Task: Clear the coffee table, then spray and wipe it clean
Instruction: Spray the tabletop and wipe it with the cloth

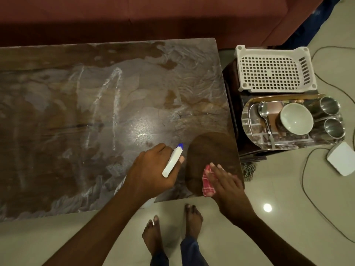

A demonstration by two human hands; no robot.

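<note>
The dark wooden coffee table (pixel 57 143) fills the left and middle of the head view, smeared with whitish streaks and wet patches. My left hand (pixel 151 169) grips a white spray bottle (pixel 172 161) with a blue nozzle, held over the table's near right part. My right hand (pixel 224 181) lies flat on a red-and-white checked cloth (pixel 207 184), pressing it on the table's near right corner. A round patch (pixel 211 150) just beyond the cloth looks wiped and darker than the rest.
To the right, a low stand holds a white perforated plastic tray (pixel 274 70) and a steel tray (pixel 249 127) with a bowl (pixel 296 119), a spoon (pixel 264 114) and two steel tumblers (pixel 330 106). A red sofa (pixel 153 18) runs behind. Cables (pixel 305 169) and a white box (pixel 342 158) lie on the tiled floor. My bare feet (pixel 193 219) stand at the table's edge.
</note>
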